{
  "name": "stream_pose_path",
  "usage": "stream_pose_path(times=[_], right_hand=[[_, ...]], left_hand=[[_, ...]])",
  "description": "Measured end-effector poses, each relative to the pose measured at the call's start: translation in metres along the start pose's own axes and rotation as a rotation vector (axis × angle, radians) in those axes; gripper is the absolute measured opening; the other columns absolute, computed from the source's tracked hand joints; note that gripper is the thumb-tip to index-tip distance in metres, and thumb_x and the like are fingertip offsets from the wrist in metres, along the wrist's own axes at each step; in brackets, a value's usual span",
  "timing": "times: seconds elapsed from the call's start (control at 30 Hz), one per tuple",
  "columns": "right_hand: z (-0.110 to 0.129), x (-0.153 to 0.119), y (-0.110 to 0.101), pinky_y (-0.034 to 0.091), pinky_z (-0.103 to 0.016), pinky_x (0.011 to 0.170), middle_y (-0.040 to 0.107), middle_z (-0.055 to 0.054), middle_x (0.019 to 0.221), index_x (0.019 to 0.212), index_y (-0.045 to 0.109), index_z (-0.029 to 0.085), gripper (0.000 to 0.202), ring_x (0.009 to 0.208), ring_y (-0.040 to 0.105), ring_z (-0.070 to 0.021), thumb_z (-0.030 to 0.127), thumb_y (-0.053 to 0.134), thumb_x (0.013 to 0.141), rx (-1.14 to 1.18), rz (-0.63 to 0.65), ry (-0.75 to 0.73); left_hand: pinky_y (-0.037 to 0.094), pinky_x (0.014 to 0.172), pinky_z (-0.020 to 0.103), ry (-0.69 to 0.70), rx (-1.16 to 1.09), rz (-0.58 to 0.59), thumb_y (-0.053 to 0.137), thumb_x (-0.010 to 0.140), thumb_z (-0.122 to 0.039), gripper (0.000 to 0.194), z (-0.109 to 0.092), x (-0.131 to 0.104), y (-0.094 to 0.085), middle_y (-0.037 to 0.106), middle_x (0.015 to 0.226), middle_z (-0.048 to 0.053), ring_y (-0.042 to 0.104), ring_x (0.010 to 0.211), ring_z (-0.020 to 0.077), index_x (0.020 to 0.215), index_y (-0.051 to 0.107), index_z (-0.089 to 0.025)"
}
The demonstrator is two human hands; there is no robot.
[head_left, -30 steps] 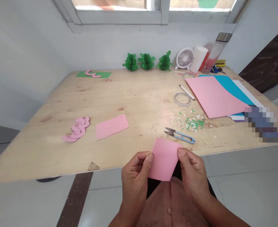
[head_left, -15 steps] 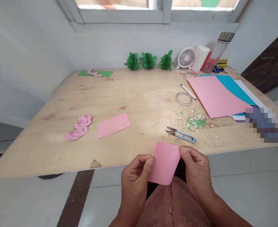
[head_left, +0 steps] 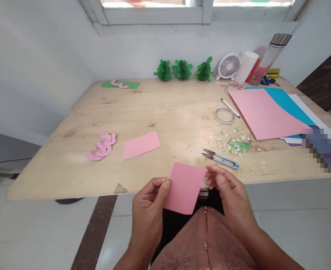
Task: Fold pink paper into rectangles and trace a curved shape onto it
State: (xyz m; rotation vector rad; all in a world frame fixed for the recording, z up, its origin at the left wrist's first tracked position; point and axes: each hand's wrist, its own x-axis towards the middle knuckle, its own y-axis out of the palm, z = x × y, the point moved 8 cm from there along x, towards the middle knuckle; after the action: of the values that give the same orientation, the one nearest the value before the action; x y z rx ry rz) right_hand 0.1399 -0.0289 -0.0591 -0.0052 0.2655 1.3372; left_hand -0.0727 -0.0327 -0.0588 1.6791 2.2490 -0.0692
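Observation:
Between thumb and fingers, my left hand pinches the left edge of a pink sheet of paper held just off the table's front edge. At the sheet's upper right corner, my right hand has its fingers apart and holds nothing. Just beyond it on the table lie blue-handled thread snips, their blades pointing left. A small stack of pink paper rectangles rests to the left, and farther left is a pile of curvy pink paper cutouts.
Green and white paper scraps lie past the snips, near a tape roll and a white pen. Large coloured sheets cover the right side. Green paper figures, a fan and a bottle stand along the wall.
My right hand has let go of the pink sheet's right corner and its fingers have opened. My left hand, still holding the sheet, has moved left. The view has shifted slightly.

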Motion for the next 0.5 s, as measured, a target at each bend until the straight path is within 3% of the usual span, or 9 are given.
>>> stream_pose_path(times=[0.07, 0.2, 0.27, 0.37, 0.43, 0.5], right_hand=[[-0.002, -0.005, 0.02, 0.05, -0.029, 0.07, 0.069, -0.005, 0.084, 0.095, 0.07, 0.02, 0.028, 0.072, 0.059, -0.0158, 0.042, 0.068, 0.078, -0.008, 0.114, 0.047], [0.002, -0.01, 0.028, 0.045, -0.025, 0.062, 0.062, -0.001, 0.068, 0.068, 0.065, 0.018, 0.024, 0.064, 0.053, -0.0133, 0.039, 0.066, 0.078, -0.062, 0.086, 0.008], [0.003, -0.01, 0.028, 0.044, -0.025, 0.06, 0.06, -0.001, 0.067, 0.064, 0.062, 0.018, 0.025, 0.064, 0.052, -0.0132, 0.038, 0.064, 0.079, -0.101, 0.097, -0.001], [0.003, -0.01, 0.028, 0.043, -0.025, 0.06, 0.058, 0.0, 0.066, 0.066, 0.062, 0.017, 0.024, 0.063, 0.051, -0.0128, 0.036, 0.062, 0.08, -0.151, 0.141, -0.003], [0.005, -0.011, 0.029, 0.042, -0.024, 0.058, 0.057, 0.001, 0.064, 0.067, 0.062, 0.018, 0.022, 0.061, 0.05, -0.0123, 0.035, 0.061, 0.081, -0.2, 0.166, -0.018], [0.01, -0.012, 0.032, 0.041, -0.024, 0.057, 0.056, 0.001, 0.063, 0.068, 0.062, 0.018, 0.021, 0.06, 0.049, -0.0123, 0.033, 0.06, 0.082, -0.265, 0.202, -0.062]], left_hand=[[0.046, 0.063, 0.018, -0.013, -0.041, 0.011, 0.074, 0.072, -0.038, 0.021, 0.006, -0.004, 0.006, 0.065, 0.073, 0.0, 0.055, 0.069, 0.0114, 0.072, 0.066, -0.018], [0.048, 0.068, 0.021, -0.038, -0.06, 0.037, 0.071, 0.075, -0.038, 0.021, 0.02, -0.008, 0.01, 0.066, 0.078, 0.001, 0.057, 0.073, 0.0127, 0.077, 0.066, -0.018], [0.049, 0.069, 0.023, -0.015, -0.005, 0.042, 0.069, 0.077, -0.039, 0.022, 0.016, -0.006, 0.007, 0.068, 0.082, 0.003, 0.059, 0.075, 0.0143, 0.081, 0.067, -0.017], [0.05, 0.081, 0.031, 0.2, 0.214, 0.066, 0.066, 0.079, -0.036, 0.027, -0.022, 0.003, 0.007, 0.068, 0.098, 0.007, 0.062, 0.089, 0.0197, 0.1, 0.068, -0.02], [0.044, 0.094, 0.037, 0.466, 0.458, 0.165, 0.068, 0.076, -0.032, 0.03, -0.06, 0.005, 0.023, 0.065, 0.113, 0.007, 0.058, 0.104, 0.0239, 0.105, 0.068, -0.024], [0.039, 0.1, 0.041, 0.642, 0.656, 0.374, 0.065, 0.077, -0.03, 0.023, -0.083, 0.001, 0.05, 0.066, 0.113, 0.007, 0.055, 0.113, 0.0265, 0.099, 0.071, -0.025]])
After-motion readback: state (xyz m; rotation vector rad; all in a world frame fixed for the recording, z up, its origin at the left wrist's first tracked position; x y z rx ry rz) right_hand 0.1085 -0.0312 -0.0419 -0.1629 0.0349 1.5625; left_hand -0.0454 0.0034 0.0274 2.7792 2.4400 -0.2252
